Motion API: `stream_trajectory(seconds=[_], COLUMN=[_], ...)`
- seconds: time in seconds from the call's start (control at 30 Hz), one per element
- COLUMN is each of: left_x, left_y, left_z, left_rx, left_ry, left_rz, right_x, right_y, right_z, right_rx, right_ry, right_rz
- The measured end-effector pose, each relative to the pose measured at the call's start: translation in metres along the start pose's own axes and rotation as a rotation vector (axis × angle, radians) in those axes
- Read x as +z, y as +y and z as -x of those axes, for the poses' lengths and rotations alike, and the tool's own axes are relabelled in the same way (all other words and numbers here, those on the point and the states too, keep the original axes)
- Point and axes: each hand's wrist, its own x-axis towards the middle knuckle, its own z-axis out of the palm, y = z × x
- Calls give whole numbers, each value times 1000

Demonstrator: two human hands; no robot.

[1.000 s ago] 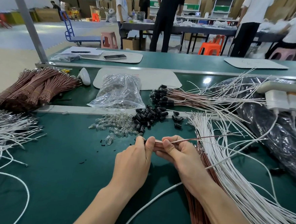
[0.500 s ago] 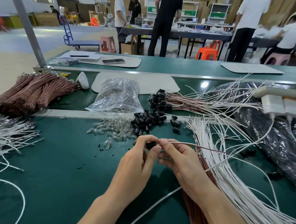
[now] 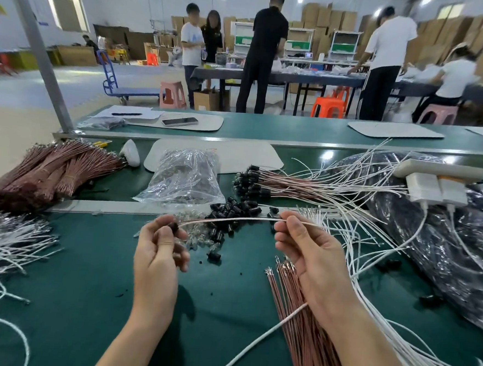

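Lead [image 3: 232,218] and black cap [image 3: 174,226] were held between two hands above the green bench [image 3: 69,299]. The left hand [image 3: 156,259] was curled, and its thumb and first fingers [image 3: 168,237] pinched the black cap, which showed just above the thumb tip. The lead, a pink and a white strand side by side, left the cap and ran rightward in a shallow arc over the loose caps [image 3: 232,210] and the clear bulbs [image 3: 199,237]. The right hand [image 3: 314,262] pinched the lead between thumb and forefinger, its other fingers bent and holding nothing. A short free length of the lead carried on past those fingers to the right.

The step appeared to be the seating or checking of the cap on the lead's end. It would be done well if the pull stayed in line with the cap's axis. The left fingers needed to bear on the cap rather than on the strands, and the tension needed to be gentle enough not to draw the strands out. How far the strands sat inside the cap could not be told.

Copper-coloured wires [image 3: 304,330] lay under the right wrist. Capped leads [image 3: 263,181] lay further back.
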Motion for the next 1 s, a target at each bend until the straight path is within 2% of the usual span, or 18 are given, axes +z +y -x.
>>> stream_trajectory(seconds=[0.17, 0.33, 0.43, 0.57, 0.67, 0.83, 1.0], left_x=[34, 99, 138, 168, 175, 173, 133], left_y=[21, 39, 26, -16, -46, -52, -12], left_z=[-28, -99, -143, -183, -199, -209, -184], left_rx=[78, 218, 216, 171, 155, 153, 218], left_ry=[-110, -262, -290, -363, -413, -456, -384], left_rz=[-95, -348, -485, -690, -865, -887, -826], right_x=[-1, 0, -11, -38, -52, -52, -32], right_y=[-47, -101, -108, -92, -73, -53, -48], right_z=[-34, -99, -145, -190, -202, -200, -182], right_rx=[-149, -266, -199, 62, 168, 189, 145], right_ry=[-18, 54, 133, 184, 218, 174, 221], right_rz=[68, 150, 155, 240, 280, 354, 426])
